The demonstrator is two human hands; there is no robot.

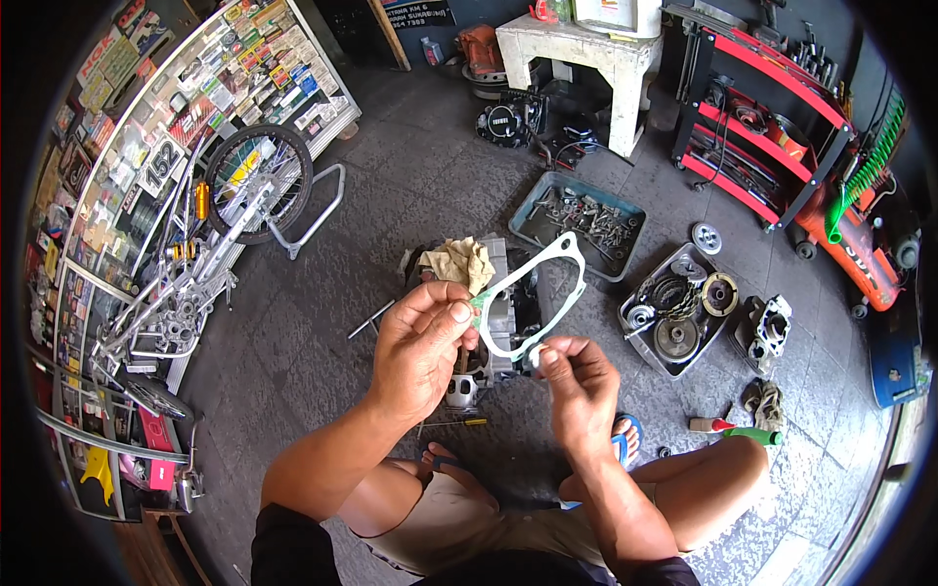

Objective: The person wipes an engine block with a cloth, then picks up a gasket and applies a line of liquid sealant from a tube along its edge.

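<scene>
A pale, ring-shaped engine gasket (575, 311) with green patches is held up in front of me, over the engine. My left hand (420, 342) pinches its left edge between thumb and fingers. Close to the gasket's lower edge, my right hand (583, 391) has thumb and fingertips pressed together. A small whitish bit shows at those fingertips, too small to name. Below lies a partly dismantled engine (500, 256), largely hidden by the hands and gasket. A crumpled tan cloth or paper (459, 264) rests on it, and a piston (461, 393) shows at its near end.
A tray of bolts (625, 210) sits beyond the engine. At right are a metal pan of clutch parts (674, 332), a cylinder-like casting (767, 332) and a green bottle (757, 436). A screwdriver (475, 422) lies near my feet. A motorcycle frame (210, 234) stands at left.
</scene>
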